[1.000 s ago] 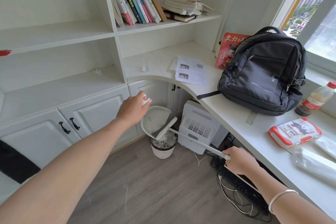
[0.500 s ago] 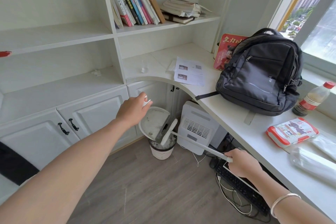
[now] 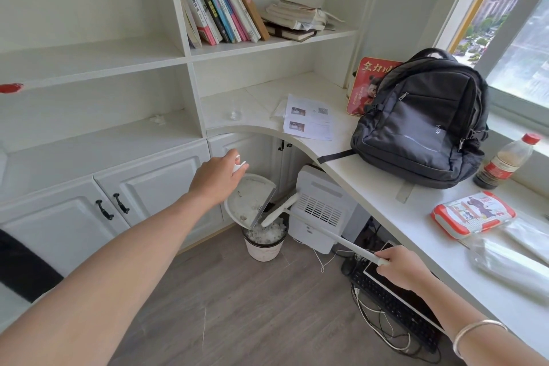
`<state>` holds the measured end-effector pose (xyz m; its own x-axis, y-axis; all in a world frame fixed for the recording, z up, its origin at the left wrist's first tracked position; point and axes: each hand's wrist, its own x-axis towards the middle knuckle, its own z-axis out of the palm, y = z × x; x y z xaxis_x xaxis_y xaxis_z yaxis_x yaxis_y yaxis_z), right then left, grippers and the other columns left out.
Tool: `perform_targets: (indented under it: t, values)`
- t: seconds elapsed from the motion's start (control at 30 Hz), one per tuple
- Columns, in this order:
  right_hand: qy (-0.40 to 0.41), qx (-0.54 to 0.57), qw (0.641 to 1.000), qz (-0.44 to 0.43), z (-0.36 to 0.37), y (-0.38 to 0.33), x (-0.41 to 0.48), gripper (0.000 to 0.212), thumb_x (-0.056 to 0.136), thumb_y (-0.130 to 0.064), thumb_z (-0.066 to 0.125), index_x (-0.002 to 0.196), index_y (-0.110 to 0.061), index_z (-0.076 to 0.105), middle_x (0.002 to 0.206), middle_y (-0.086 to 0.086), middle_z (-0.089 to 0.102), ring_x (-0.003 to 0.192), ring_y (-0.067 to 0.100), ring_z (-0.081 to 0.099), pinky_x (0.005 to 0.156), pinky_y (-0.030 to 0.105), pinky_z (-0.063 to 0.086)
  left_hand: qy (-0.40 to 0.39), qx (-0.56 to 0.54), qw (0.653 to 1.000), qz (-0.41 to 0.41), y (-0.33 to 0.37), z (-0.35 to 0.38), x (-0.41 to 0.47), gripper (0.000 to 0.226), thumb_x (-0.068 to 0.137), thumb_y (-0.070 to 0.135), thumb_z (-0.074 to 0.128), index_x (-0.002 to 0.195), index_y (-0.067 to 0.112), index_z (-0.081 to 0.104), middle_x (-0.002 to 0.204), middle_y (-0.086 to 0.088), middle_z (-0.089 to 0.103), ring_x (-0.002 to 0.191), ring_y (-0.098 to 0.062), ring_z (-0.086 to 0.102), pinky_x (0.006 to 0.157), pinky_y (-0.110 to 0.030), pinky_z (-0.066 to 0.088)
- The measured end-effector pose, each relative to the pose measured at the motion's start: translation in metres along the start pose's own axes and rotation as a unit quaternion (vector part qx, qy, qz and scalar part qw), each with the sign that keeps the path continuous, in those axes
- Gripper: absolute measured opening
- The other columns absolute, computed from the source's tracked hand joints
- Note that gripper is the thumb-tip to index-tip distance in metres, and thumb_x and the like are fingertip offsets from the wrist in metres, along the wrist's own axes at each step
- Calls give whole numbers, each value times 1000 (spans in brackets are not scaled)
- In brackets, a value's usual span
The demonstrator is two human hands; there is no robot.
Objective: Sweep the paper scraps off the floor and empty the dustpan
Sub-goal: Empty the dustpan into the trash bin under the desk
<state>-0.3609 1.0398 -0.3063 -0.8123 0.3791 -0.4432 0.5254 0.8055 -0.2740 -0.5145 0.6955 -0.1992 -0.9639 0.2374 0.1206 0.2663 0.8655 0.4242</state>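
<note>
My left hand grips the handle of a white dustpan, tipped lip-down over a small round waste bin on the wooden floor. White paper scraps fill the bin, and a few bits still cling inside the pan. My right hand holds the long white handle of a broom. The broom's head sits at the pan's lip, just above the bin.
A curved white desk carries a black backpack, printed sheets, a bottle and a red-rimmed pack. Under it stand a white appliance, a keyboard and cables. White cabinets lie left.
The dustpan has tipped steeper, from facing me to lip-down over the bin. The broom head has slid from inside the pan to its lip.
</note>
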Motion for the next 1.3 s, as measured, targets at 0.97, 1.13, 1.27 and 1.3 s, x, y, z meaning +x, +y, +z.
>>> perform_targets:
  t: [0.97,1.13,1.27,1.3]
  values:
    - [-103,314,941,68,-3,-11,-14,21,92,-4,48,107,3,61,69,13,55,47,15,42,40,21,30,126,-97,975,-158,2,-5,-52,40,102,39,46,123,7,54,127,-15,62,112,-40,57,81,-36,40]
    - [-142,277,949,45,1,-34,-17,21,93,-7,51,109,6,56,71,13,57,48,14,43,39,21,31,187,-159,940,-238,-6,-3,-88,40,103,35,45,126,4,52,121,-15,64,91,-28,54,74,-29,34]
    - [-182,284,941,21,6,-71,-33,18,94,-5,51,110,3,49,76,14,52,50,14,41,42,20,28,210,-173,916,-295,-29,-12,-121,41,103,33,45,128,2,51,128,-15,61,114,-35,57,79,-30,34]
    - [-194,283,939,16,7,-80,-36,20,94,-4,51,111,4,49,76,15,52,50,14,41,43,21,28,215,-179,909,-310,-35,-15,-128,42,103,34,45,128,1,51,129,-16,61,116,-37,56,81,-33,36]
